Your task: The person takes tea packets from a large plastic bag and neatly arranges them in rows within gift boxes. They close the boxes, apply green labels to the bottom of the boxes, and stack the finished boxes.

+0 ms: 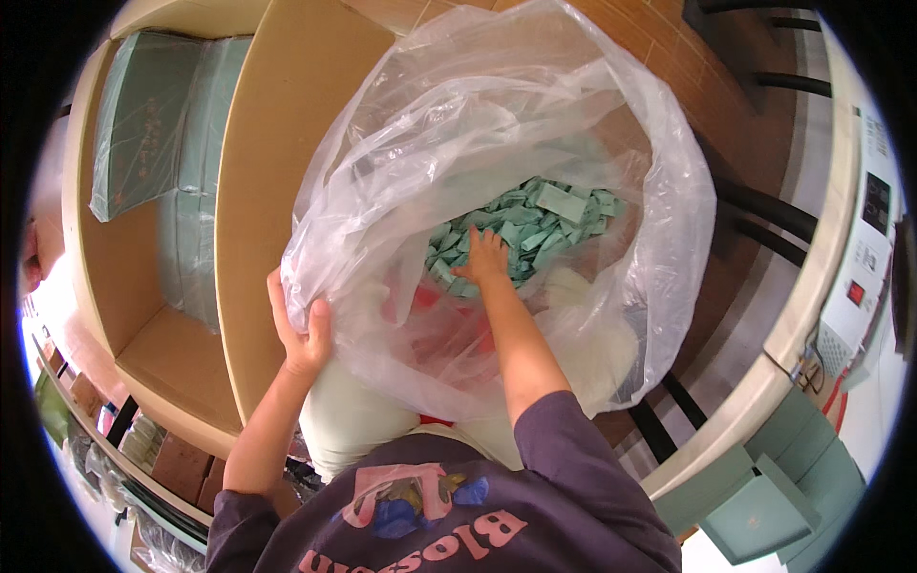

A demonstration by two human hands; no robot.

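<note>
A large clear plastic bag [680,215] stands wide open before me, between my legs. Many small green packets [530,222] lie heaped at its bottom. My left hand [304,333] grips the bag's edge on the left, thumb and fingers closed on the plastic. Inside the bag, my right hand [486,256] reaches down to the near left side of the heap, palm down with fingers spread. Its fingertips are at the packets, and no packet is plainly held in it.
Left of the bag stands a big cardboard box [279,143] with plastic-wrapped green boxes [154,129] inside. At right, a table edge [745,415] carries a white machine [856,286] and green boxes [759,508]. Black metal legs [766,208] rise beneath it.
</note>
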